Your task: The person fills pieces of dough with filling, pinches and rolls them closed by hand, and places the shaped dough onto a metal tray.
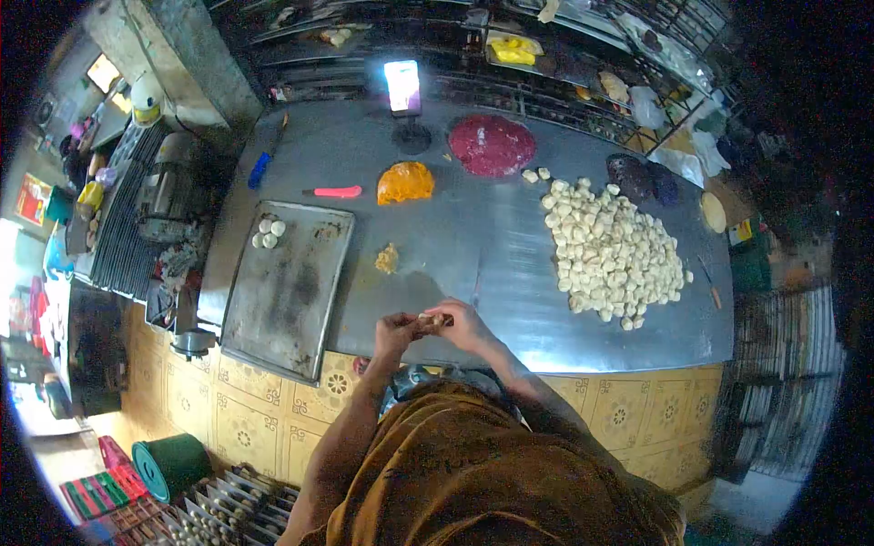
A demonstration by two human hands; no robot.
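Note:
My left hand (395,333) and my right hand (461,325) meet over the table's front edge, fingers closed around a small piece of pale dough (430,319), mostly hidden by the fingers. Just beyond them lies a crumbly tan heap of filling (387,259) on the metal table (437,223). To the left rests a worn baking tray (287,300) with several round white dough balls (268,233) near its far end. A large pile of cut dough pieces (610,246) spreads out on the right.
Toward the back are an orange mound (405,183), a magenta mound (492,146), a pink-handled knife (335,192), a blue-handled tool (260,170) and a lit phone on a stand (403,91). Machinery (173,191) stands left of the table. Shelving (546,73) runs behind.

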